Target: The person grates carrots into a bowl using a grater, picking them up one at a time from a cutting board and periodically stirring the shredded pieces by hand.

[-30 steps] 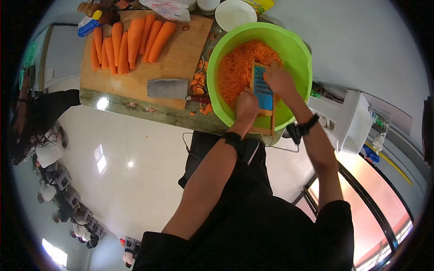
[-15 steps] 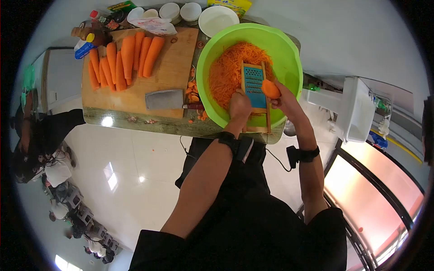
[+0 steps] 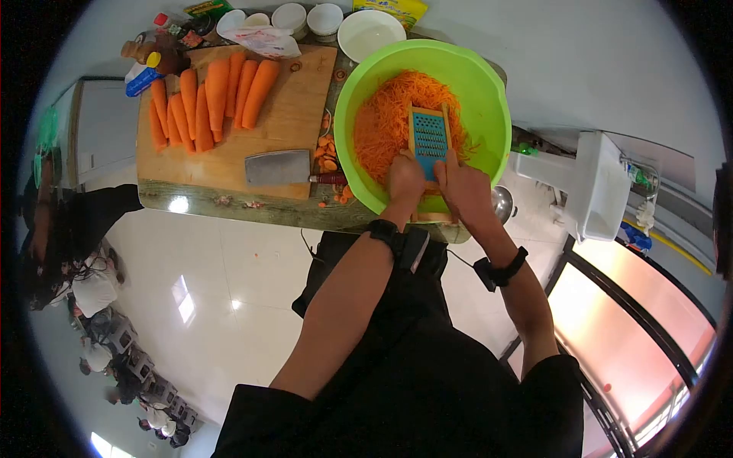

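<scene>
A wooden-framed grater with a blue metal face leans in a large lime-green basin. My left hand is closed on the grater's left rail. Over the lower part of the blue face lies my right hand, its fingers curled down against it. The carrot piece it held a moment ago is hidden beneath those fingers. Shredded carrot is heaped in the basin, to the left of the grater and behind it.
Several peeled carrots lie on a wooden cutting board at the left, with a cleaver near its front edge. Carrot scraps sit between board and basin. White bowls stand behind. A sink is at the right.
My right hand has turned over and moved down and left onto the grater's lower face, taking the carrot piece out of sight. My left hand keeps its hold on the frame.
</scene>
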Demonstrator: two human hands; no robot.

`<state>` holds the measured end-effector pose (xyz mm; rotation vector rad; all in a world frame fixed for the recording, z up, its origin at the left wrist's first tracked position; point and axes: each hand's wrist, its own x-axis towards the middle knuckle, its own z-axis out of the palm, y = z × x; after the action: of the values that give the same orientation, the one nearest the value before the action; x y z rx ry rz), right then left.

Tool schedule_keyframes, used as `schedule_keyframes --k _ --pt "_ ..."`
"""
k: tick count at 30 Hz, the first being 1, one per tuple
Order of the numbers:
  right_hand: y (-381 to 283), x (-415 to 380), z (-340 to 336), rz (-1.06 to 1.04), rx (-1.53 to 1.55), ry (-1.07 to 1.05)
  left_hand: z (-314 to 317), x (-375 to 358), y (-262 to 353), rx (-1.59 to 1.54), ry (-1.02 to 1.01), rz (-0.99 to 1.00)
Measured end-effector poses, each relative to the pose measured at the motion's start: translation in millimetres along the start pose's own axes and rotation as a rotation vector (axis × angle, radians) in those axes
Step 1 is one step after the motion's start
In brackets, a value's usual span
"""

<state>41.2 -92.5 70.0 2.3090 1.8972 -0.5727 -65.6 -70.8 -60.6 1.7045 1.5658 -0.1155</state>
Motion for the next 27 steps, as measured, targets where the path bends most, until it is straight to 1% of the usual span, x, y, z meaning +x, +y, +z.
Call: schedule_keyframes --k 2,3,4,5,6,7,8,9,10,11,12,13,14,16,17,18,19,20,21,22,23,25,26,27 --pt "0 0 -4 -0.009 -0.017 -0.053 -12 0 9 -0.014 -0.025 -0.018" --pt "-1 0 -6 -0.012 -0.018 -0.057 -35 -4 21 -0.229 -0.078 -0.205" --pt "-1 -1 -8 -0.051 -0.026 -0.045 -43 -4 26 -0.445 -0.129 -0.393" --pt "0 0 -9 -0.089 -0.034 -0.033 -32 -1 20 -0.449 -0.128 -0.399" --pt "3 0 -1 -0.092 -0.035 -0.041 -3 3 7 -0.412 -0.004 -0.265" --pt "7 3 10 -0.184 -0.173 -0.072 -2 0 5 -0.372 0.119 -0.128" --pt "13 8 20 -0.276 -0.311 -0.1 -2 1 6 -0.372 0.118 -0.131" --pt "12 13 20 -0.277 -0.312 -0.104 -33 -7 18 -0.447 0.015 -0.218" --pt "9 18 19 -0.335 -0.348 -0.04 -49 -12 24 -0.523 -0.089 -0.307" --pt "6 24 19 -0.396 -0.38 0.02 -42 -16 21 -0.526 -0.091 -0.32" --pt "3 32 20 -0.402 -0.376 0.009 -30 -19 18 -0.407 0.118 -0.131" --pt "0 42 21 -0.348 -0.356 0.014 -26 -22 16 -0.279 0.321 0.061" --pt "-3 53 22 -0.291 -0.336 0.019 -23 -21 16 -0.275 0.313 0.053" --pt "-3 70 22 -0.269 -0.331 0.003 -27 -14 21 -0.579 0.111 -0.25" --pt "-3 82 21 -0.251 -0.329 -0.002 -26 -13 22 -0.581 0.109 -0.254" --pt "-2 93 22 -0.254 -0.326 -0.007 -22 -12 20 -0.532 0.146 -0.186" --pt "0 101 23 -0.302 -0.271 0.026 -15 -15 15 -0.48 0.177 -0.122" --pt "2 107 25 -0.346 -0.216 0.062 -9 -17 11 -0.478 0.169 -0.128" --pt "5 116 30 -0.344 -0.219 0.063 -3 -14 10 -0.495 0.207 -0.081" --pt "9 125 37 -0.297 -0.252 0.094 -4 -10 12 -0.513 0.251 -0.032" --pt "11 135 44 -0.249 -0.282 0.125 -4 -9 12 -0.513 0.257 -0.028" --pt "15 155 52 -0.25 -0.31 0.132 -9 -12 11 -0.366 0.295 -0.056" --pt "17 165 53 -0.249 -0.341 0.137 -13 -9 11 -0.359 0.308 -0.052" --pt "18 170 52 -0.255 -0.336 0.143 -14 -9 12 -0.401 0.27 -0.075"
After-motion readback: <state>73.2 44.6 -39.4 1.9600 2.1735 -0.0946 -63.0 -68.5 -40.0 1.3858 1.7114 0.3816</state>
